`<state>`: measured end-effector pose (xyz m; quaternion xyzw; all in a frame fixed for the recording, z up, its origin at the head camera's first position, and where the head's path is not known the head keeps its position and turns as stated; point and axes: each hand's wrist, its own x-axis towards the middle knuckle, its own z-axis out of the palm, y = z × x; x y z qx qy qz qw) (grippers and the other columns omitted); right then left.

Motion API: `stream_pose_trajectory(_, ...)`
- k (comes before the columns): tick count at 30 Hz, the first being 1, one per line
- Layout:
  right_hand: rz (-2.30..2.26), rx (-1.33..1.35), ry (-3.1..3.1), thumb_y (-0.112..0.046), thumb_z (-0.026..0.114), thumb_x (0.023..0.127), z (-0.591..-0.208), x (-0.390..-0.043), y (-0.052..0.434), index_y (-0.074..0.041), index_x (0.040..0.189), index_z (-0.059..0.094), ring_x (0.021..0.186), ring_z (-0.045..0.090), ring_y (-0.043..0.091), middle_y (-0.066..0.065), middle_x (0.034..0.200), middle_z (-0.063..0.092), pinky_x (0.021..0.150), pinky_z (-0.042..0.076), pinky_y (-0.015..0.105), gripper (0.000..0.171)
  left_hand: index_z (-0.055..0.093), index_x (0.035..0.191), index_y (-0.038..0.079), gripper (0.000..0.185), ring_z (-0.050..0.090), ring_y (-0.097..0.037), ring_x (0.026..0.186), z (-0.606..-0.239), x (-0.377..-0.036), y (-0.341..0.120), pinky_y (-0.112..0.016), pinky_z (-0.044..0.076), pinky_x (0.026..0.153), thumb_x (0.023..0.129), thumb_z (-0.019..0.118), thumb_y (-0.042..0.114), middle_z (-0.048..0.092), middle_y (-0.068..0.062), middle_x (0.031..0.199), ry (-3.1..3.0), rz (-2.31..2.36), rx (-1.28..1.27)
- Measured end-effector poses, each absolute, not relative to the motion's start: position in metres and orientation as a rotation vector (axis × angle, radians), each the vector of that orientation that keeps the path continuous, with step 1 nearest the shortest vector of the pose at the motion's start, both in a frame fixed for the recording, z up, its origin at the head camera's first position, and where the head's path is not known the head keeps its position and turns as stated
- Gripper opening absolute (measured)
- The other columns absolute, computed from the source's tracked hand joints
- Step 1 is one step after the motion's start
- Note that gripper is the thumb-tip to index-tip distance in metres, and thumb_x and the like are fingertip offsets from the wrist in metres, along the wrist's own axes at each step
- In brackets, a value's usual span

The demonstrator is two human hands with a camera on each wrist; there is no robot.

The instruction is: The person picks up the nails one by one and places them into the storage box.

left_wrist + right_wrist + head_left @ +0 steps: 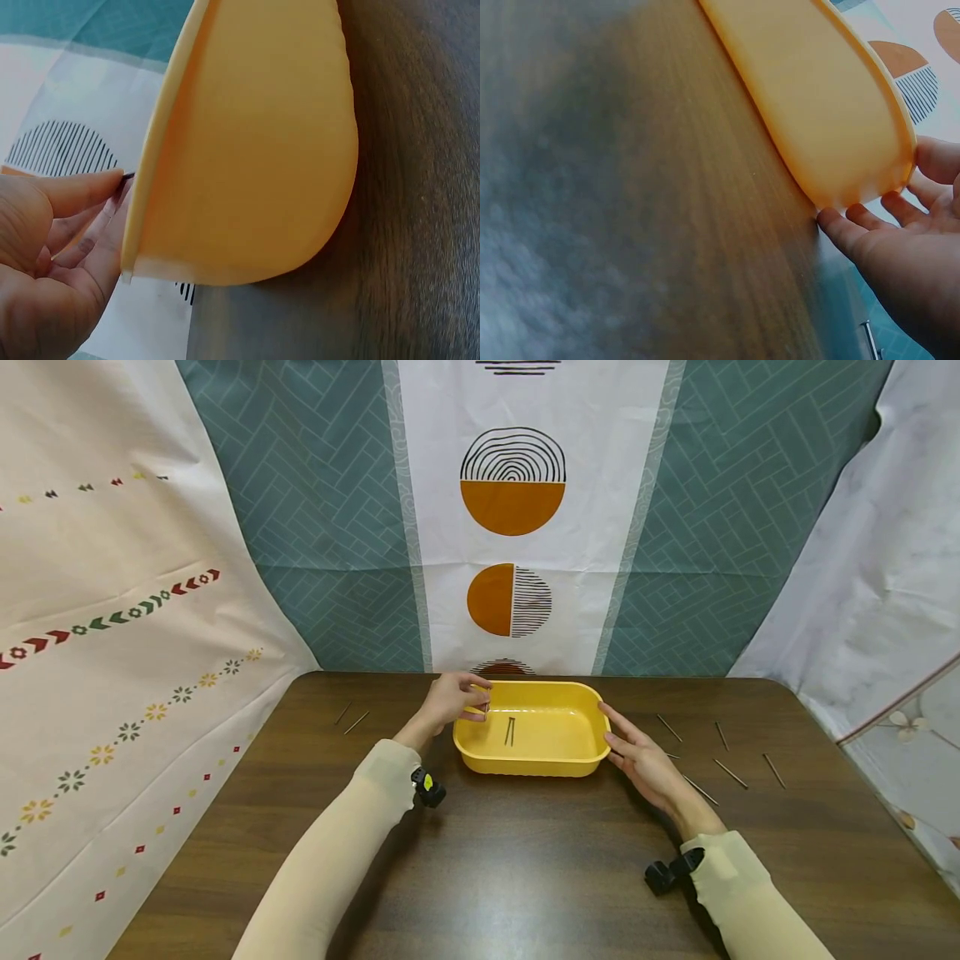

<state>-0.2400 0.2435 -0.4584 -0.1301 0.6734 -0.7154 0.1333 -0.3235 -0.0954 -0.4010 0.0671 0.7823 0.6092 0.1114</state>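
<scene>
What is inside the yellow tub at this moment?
Two thin dark nails lie on the floor of the yellow tub. The left hand pinches another nail at the rim; the near wall hides the floor behind it.

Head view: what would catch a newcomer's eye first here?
The yellow tray at the middle of the dark wooden table, with two nails lying inside it. The left hand pinches another nail over its left rim, and the right hand rests flat against its right wall. More loose nails lie scattered to the right.

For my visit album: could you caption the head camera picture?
Left hand pinches a thin dark nail over a yellow plastic tub; right hand touches its side.
</scene>
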Motion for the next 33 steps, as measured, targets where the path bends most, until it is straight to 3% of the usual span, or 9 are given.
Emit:
stream_pose_trajectory(11,-2.066,-0.385,1.961,-0.013,0.034,0.115,-0.458,-0.24,0.245,-0.011,0.168,0.007,0.159,0.001,0.035,0.009,0.175,-0.006,0.123,0.012,0.062,0.06,0.07,0.125,-0.007,0.027,0.074,-0.023,0.082,-0.405,-0.327,-0.08,-0.041,0.063,0.074,0.098,0.068,-0.002,0.072,-0.018,0.099,2.41,1.637,0.217)
stream_pose_trajectory(23,-2.073,-0.394,1.955,-0.011,0.033,0.114,-0.459,-0.24,0.245,-0.011,0.168,0.007,0.159,0.002,0.035,0.009,0.175,-0.006,0.124,0.012,0.061,0.06,0.077,0.117,0.0,0.021,0.072,-0.017,0.064,-0.407,-0.331,-0.052,-0.033,0.063,0.068,0.096,0.072,0.003,0.074,-0.011,0.079,2.677,1.149,0.147)
stream_pose_trajectory(28,-2.075,-0.394,1.951,-0.011,0.033,0.115,-0.459,-0.241,0.245,-0.011,0.168,0.007,0.159,0.003,0.034,0.009,0.175,-0.005,0.123,0.013,0.061,0.06,0.076,0.117,0.0,0.024,0.068,-0.015,0.059,-0.411,-0.332,-0.047,-0.022,0.057,0.057,0.094,0.07,-0.002,0.072,-0.011,0.086,2.729,1.045,0.179)
stream_pose_trajectory(33,-2.077,-0.39,1.945,-0.012,0.034,0.115,-0.459,-0.241,0.245,-0.011,0.168,0.007,0.159,0.002,0.034,0.009,0.175,-0.006,0.124,0.012,0.061,0.06,0.072,0.116,-0.003,0.021,0.066,-0.016,0.062,-0.416,-0.331,-0.043,-0.026,0.06,0.058,0.095,0.069,-0.004,0.067,-0.012,0.087,2.694,1.064,0.158)
